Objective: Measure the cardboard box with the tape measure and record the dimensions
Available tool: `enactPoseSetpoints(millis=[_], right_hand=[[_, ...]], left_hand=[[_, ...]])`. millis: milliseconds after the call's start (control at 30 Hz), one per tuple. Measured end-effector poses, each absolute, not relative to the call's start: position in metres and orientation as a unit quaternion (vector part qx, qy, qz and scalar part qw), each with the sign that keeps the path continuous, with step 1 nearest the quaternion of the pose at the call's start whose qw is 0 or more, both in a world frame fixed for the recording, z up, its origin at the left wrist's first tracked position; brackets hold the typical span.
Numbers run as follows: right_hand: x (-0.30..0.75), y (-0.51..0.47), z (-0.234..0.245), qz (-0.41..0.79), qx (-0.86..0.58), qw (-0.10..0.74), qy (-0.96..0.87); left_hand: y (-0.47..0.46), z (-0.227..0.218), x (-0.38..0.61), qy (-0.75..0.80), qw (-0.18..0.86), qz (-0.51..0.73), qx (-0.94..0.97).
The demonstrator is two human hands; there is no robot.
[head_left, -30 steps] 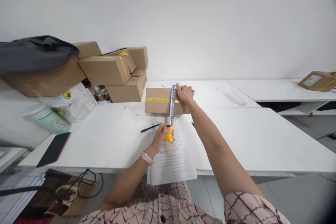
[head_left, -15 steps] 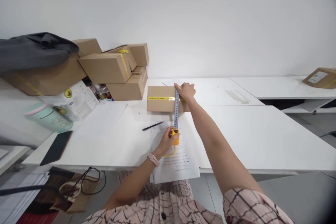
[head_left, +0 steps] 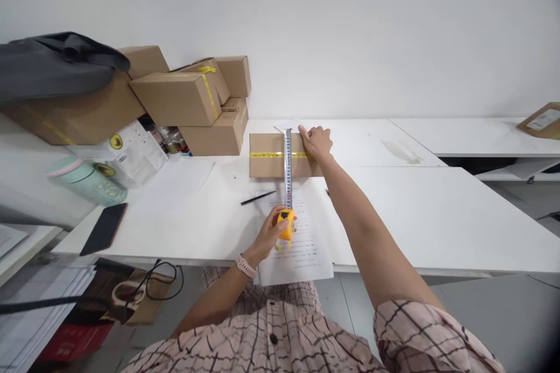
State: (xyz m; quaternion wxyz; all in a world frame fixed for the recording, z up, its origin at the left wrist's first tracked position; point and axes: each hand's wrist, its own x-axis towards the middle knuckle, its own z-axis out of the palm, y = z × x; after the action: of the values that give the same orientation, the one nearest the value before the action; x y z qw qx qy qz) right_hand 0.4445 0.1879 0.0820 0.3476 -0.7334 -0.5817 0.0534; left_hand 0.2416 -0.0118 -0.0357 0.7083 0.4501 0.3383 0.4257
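My left hand (head_left: 268, 234) is closed around a yellow tape measure (head_left: 286, 225), with the thumb on its case. The blade (head_left: 287, 166) runs away from me across a small cardboard box (head_left: 268, 168) sealed with yellow tape, and its hooked end shows at the box's far edge. At the far right part of the box, my right hand (head_left: 318, 143) is bent over it and holds it; some fingertips are hidden. A gap separates that hand from the blade. Printed sheets (head_left: 301, 262) lie beneath the tape measure, overhanging the table's front edge.
A black pen (head_left: 258, 198) lies left of the sheets. Stacked cardboard boxes (head_left: 175, 99), a mint green bottle (head_left: 90, 180) and a dark phone (head_left: 104, 228) occupy the left side. Another box (head_left: 545, 121) stands far right. The white table (head_left: 415, 215) has a front edge close to me.
My right hand has come away from the blade's end and now sits to its right on the box. The tape measure has shifted slightly left, and its case has turned.
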Motion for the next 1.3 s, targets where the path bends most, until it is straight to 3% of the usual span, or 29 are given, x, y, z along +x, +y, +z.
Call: enactPoseSetpoints(millis=[267,467,567,700,833,933,1133,1300], right_hand=[[0.43,0.152,0.026,-0.077,-0.729,0.392,-0.556],[0.413,0.126,-0.012,-0.084,-0.697,0.438,-0.562],[0.396,0.093,-0.005,0.032,-0.655,0.534,-0.533],[0.378,0.043,0.012,0.352,-0.527,0.578,-0.514],[0.371,0.012,0.013,0.406,-0.499,0.586,-0.492],[0.356,-0.003,-0.005,0.411,-0.541,0.555,-0.48],[0.315,-0.017,-0.053,0.391,-0.571,0.365,-0.623],[0.313,0.013,-0.057,0.269,-0.613,0.343,-0.659]], left_hand=[[-0.053,-0.067,0.178,0.401,0.675,0.414,0.461],[-0.05,-0.08,0.175,0.378,0.659,0.392,0.519],[-0.052,-0.077,0.174,0.357,0.662,0.384,0.536],[-0.059,-0.068,0.167,0.328,0.664,0.358,0.568],[-0.067,-0.065,0.156,0.337,0.648,0.323,0.602],[-0.068,-0.068,0.15,0.383,0.614,0.373,0.58],[-0.049,-0.069,0.132,0.442,0.501,0.467,0.579],[-0.021,-0.058,0.092,0.576,0.294,0.442,0.622]])
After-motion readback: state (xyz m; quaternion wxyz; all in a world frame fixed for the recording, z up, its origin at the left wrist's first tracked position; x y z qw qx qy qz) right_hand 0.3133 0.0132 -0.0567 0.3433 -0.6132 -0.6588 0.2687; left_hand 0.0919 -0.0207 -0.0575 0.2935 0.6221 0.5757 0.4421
